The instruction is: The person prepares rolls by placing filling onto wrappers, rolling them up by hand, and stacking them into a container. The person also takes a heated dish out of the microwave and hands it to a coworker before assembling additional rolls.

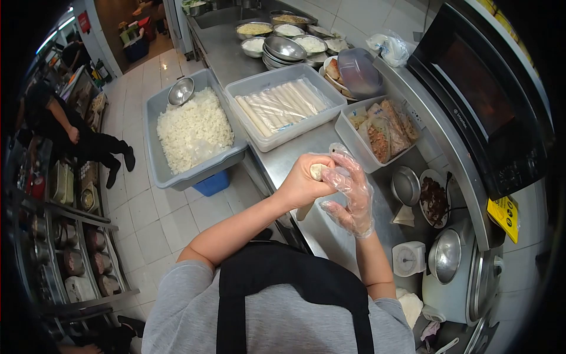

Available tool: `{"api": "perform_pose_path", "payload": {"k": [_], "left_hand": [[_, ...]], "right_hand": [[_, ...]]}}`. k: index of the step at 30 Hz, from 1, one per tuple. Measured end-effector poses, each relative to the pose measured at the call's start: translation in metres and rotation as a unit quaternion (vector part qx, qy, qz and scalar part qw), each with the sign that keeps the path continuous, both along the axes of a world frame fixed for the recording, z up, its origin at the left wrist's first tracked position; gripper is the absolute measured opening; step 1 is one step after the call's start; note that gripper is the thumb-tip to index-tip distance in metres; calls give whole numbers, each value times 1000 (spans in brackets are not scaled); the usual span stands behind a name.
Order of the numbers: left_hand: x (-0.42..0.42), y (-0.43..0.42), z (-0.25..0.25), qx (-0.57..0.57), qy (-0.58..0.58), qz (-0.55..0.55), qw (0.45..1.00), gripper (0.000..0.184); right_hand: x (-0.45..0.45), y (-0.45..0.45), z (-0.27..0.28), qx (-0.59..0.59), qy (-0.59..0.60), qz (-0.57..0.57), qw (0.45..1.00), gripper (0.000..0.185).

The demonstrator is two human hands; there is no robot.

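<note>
My bare left hand (303, 182) is wrapped around a pale roll (316, 171), whose end shows above the fist. The roll's other end sticks out below the hand. My right hand (352, 194), in a clear plastic glove, is close against the roll's upper end. Its fingers are curved and apart, and I cannot tell whether they touch the roll. Just beyond my hands is a clear plastic box (280, 141) with long white rolls (283, 106) under plastic film. To its right, another box (348, 127) contains bagged fillings (386, 130).
A grey tub (159, 177) of white rice (194, 130) with a metal bowl (181, 91) stands left of the counter. Stacked bowls (283, 50) are at the back. A kitchen scale (408, 259) and a dish of dark food (434, 197) are at right. Another person (59, 118) stands far left.
</note>
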State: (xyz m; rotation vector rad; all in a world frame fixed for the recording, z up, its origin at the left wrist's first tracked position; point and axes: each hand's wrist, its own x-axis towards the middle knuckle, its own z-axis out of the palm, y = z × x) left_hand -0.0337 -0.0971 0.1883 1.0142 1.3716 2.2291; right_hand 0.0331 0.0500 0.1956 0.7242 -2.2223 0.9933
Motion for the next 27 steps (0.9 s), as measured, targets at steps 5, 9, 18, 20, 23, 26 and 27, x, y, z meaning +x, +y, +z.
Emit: {"api": "perform_pose_path", "payload": {"k": [5,9,18,20,23,26,27], "left_hand": [[2,1,2,-26,-25,6,999,12],[-14,13,-29,-68,-4,44,997,4],[-22,14,-38,-72,42,91,992,11],[-21,7,-25,-87,14,79,993,10],[-19,1,-15,-139,-4,72,988,15],[-17,5,-16,-68,-35,69,995,13],[-18,5,-19,-70,-16,65,995,13]], "right_hand": [[-6,-3,21,72,21,-5,997,43],[-8,-21,28,211,51,-116,969,35],[-26,-13,21,141,-30,-107,984,29],[-22,-17,22,-131,-143,-18,981,30],[-20,-16,23,-57,-99,-14,993,29],[-19,-17,23,164,4,-117,979,31],[-20,-18,24,164,3,-118,979,31]]}}
